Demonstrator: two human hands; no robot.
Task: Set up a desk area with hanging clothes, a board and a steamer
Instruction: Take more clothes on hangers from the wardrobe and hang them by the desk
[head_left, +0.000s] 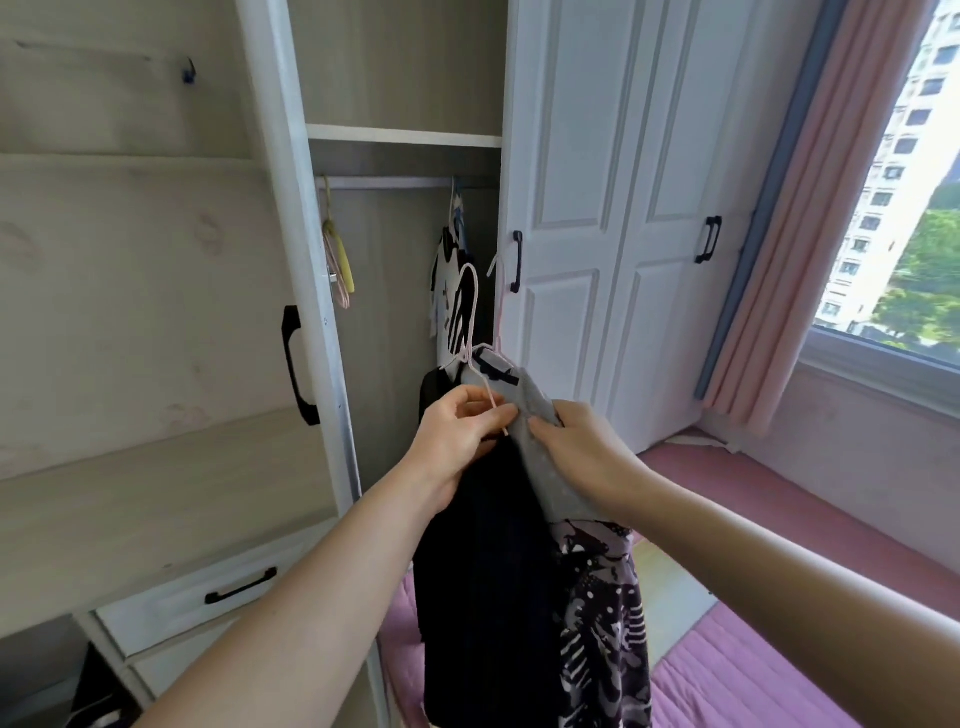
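We stand at an open white wardrobe (291, 218) beside a window (904, 197) with a pink curtain (810, 234). Our left hand (457, 441) pinches a pink hanger (470, 322) with a black garment (483, 571). Our right hand (582, 457) grips a gray garment (540, 441). A pink mat (779, 660) covers the floor.

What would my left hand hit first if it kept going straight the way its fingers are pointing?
Probably the grey garment: the left hand pinches the pink hanger with its fingers pointing right, and the grey cloth lies right at its fingertips, with the right hand just behind it. Depth is hard to judge from this view.
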